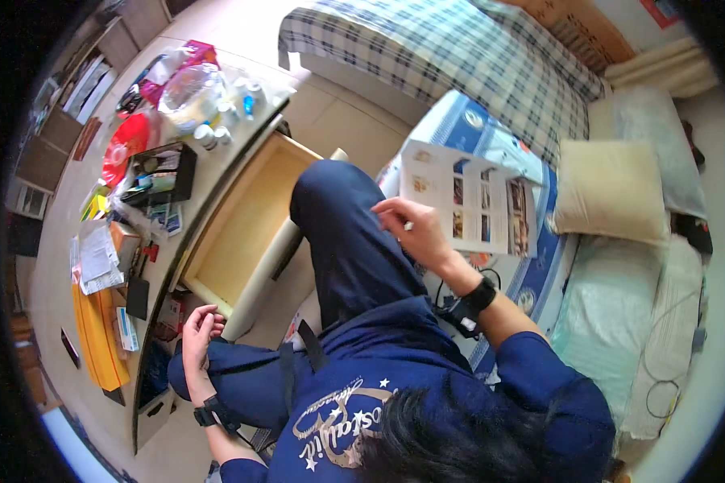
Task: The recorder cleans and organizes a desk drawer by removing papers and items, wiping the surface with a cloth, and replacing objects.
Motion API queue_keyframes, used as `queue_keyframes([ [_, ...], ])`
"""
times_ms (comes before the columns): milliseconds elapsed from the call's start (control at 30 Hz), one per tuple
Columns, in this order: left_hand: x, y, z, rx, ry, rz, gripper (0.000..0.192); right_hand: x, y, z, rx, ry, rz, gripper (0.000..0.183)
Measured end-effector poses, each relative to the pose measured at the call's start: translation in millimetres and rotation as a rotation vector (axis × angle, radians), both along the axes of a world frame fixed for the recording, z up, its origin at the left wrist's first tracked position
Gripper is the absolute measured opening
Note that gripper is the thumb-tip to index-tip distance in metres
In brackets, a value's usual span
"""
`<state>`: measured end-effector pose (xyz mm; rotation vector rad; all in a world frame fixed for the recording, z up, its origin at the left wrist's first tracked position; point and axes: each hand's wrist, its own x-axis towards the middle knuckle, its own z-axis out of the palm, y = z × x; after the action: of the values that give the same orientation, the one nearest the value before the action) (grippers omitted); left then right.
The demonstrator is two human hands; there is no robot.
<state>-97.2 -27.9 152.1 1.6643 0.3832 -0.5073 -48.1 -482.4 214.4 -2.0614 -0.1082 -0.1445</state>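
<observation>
My left hand hovers near the front corner of a pulled-out wooden drawer, above my left knee. Its fingers are loosely bent, and nothing shows in them. My right hand is over my right thigh, at the left edge of an unfolded printed leaflet with rows of small photos. A small white spot shows between its thumb and fingers; whether that is a held thing or the background I cannot tell. The leaflet lies on blue-and-white bedding. Pale bare wood shows inside the drawer.
On the desk stand a black organizer box, several white bottles, a red plastic bag, papers and a yellow-orange folder. Cushions rest at the right. A plaid-covered bed is beyond.
</observation>
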Motion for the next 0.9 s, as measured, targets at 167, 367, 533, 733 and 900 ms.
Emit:
queue_keyframes([
  [167,8.2,-40.8,17.4,0.019,-0.011,-0.077,0.022,-83.9,-113.7,-44.1,-0.364,0.046,-0.218,0.017],
  [367,3.7,-48.8,22.3,0.055,-0.022,-0.129,0.023,-149.3,-156.5,-108.4,0.286,0.677,-0.44,0.037],
  [533,-0.5,-46.4,28.6,0.07,-0.032,-0.137,0.023,-97.7,-154.8,-119.3,1.416,0.542,-0.743,0.017],
  [733,-10.8,-46.4,40.0,0.12,-0.028,-0.088,0.022,-36.3,-214.6,-98.7,1.222,0.135,-0.908,0.008],
  [900,-25.8,-26.8,46.6,0.19,-0.093,0.027,0.022,-30.4,-269.8,-121.9,1.118,0.158,-0.662,0.012],
])
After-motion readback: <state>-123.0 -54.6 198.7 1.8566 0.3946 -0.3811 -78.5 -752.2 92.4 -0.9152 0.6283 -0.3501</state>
